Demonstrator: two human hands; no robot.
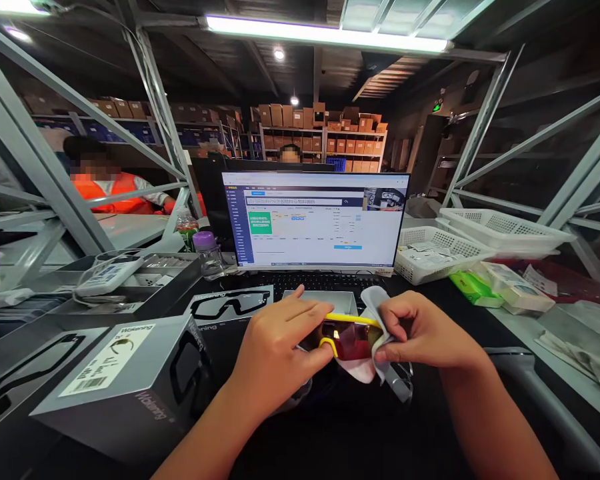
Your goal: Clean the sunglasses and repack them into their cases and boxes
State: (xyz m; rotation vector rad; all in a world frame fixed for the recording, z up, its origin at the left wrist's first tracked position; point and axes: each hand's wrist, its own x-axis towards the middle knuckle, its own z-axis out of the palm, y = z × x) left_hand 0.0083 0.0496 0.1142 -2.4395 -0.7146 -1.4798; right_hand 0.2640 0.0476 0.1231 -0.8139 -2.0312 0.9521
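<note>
A pair of yellow-framed sunglasses (353, 339) with a reddish lens is held up in front of me above the black desk mat. My left hand (285, 343) pinches one side of the frame between thumb and fingers. At the other end, my right hand (413, 330) is closed on a pale grey cloth (377, 301), which wraps over the edge of the lens. Beneath the glasses hangs or lies something clear, like a plastic bag (400, 385), partly hidden. Behind my hands is an open grey box (347, 301), mostly covered from view.
A grey glasses box (115, 380) stands at left, near a flatter box (235, 303). The monitor (315, 220) and keyboard are ahead. White baskets (440, 250) and a green packet (475, 288) sit at right. A person in an orange vest (115, 193) sits beyond the left frame.
</note>
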